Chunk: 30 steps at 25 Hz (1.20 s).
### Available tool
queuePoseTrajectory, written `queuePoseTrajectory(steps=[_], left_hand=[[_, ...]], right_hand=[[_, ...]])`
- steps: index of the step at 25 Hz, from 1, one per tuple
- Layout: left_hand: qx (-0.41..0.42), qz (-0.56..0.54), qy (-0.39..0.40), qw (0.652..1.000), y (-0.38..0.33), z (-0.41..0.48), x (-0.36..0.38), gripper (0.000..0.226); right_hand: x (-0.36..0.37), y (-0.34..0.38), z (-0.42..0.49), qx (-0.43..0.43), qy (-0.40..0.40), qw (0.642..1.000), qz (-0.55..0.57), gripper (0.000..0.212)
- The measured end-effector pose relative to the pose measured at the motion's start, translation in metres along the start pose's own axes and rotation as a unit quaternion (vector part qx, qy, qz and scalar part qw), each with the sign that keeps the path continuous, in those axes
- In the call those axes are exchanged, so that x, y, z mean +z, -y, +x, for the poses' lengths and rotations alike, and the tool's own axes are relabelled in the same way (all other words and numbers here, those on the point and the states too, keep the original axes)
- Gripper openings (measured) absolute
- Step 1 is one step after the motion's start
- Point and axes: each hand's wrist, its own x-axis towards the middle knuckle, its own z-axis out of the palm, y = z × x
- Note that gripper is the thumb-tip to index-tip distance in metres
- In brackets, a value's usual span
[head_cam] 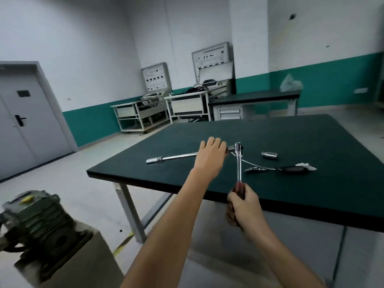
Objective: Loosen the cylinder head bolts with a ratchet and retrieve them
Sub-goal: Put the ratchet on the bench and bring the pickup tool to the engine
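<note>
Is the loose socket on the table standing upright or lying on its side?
On its side: the loose socket lies lengthwise on the green table, apart from the ratchet.

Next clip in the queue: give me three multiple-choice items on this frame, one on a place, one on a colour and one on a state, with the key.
1. Where does the loose socket lie?
A. on the floor
B. on the green table, to the right of the ratchet head
C. in a drawer

2. What colour is the ratchet's handle?
A. dark red
B. yellow
C. blue

3. What is the right hand doing?
A. lying flat on the table
B. hanging free, holding nothing
C. gripping the ratchet's handle

Key:
1 B, the socket rests on the tabletop, just right of the ratchet head.
2 A, dark red shows just above the fingers.
3 C, its fingers are curled round the handle.
</note>
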Motion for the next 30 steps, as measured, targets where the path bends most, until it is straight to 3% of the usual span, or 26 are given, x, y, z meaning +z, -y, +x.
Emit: queuePoseTrajectory(steps=[3,4,6,8,11,14,16,18,21,24,28,30], left_hand=[[-0.086,-0.069,0.04,0.993,-0.025,0.019,0.023,0.032],[-0.139,-0.161,0.092,0.973,-0.036,0.021,0.03,0.036],[-0.208,-0.338,0.192,0.898,-0.05,0.025,0.049,0.043],[-0.223,-0.391,0.227,0.864,-0.049,0.032,0.062,0.038],[-0.232,-0.412,0.231,0.85,-0.041,0.043,0.086,0.022],[-0.257,-0.459,0.224,0.82,-0.038,0.044,0.105,0.027],[-0.287,-0.497,0.197,0.795,-0.036,0.045,0.116,0.029],[-0.321,-0.519,0.174,0.772,-0.035,0.048,0.124,0.027],[-0.366,-0.548,0.15,0.737,-0.039,0.048,0.131,0.03],[-0.374,-0.574,0.123,0.719,-0.039,0.041,0.141,0.033],[-0.274,-0.515,0.113,0.804,-0.042,0.035,0.15,0.028],[-0.235,-0.499,0.11,0.826,-0.045,0.033,0.15,0.023]], right_hand=[[-0.01,-0.009,0.048,0.023,-0.026,0.999,-0.005,0.016],[-0.012,-0.012,0.063,0.023,-0.028,0.999,-0.011,0.011],[-0.011,-0.022,0.09,0.012,-0.03,0.999,-0.023,0.007],[-0.006,-0.034,0.115,0.023,-0.048,0.998,-0.029,0.013],[-0.001,-0.046,0.144,0.078,-0.085,0.993,0.0,0.018],[-0.001,-0.049,0.168,0.103,-0.072,0.992,-0.021,0.021],[-0.002,-0.051,0.182,0.1,-0.047,0.992,-0.065,0.023],[-0.005,-0.052,0.198,0.054,-0.024,0.981,-0.183,0.027],[-0.007,-0.053,0.215,-0.001,-0.016,0.922,-0.386,0.032],[-0.018,-0.056,0.22,-0.062,-0.009,0.884,-0.462,0.027],[-0.075,-0.044,0.234,-0.249,-0.085,0.787,-0.557,0.021],[-0.115,-0.034,0.247,-0.258,-0.104,0.708,-0.649,0.025]])
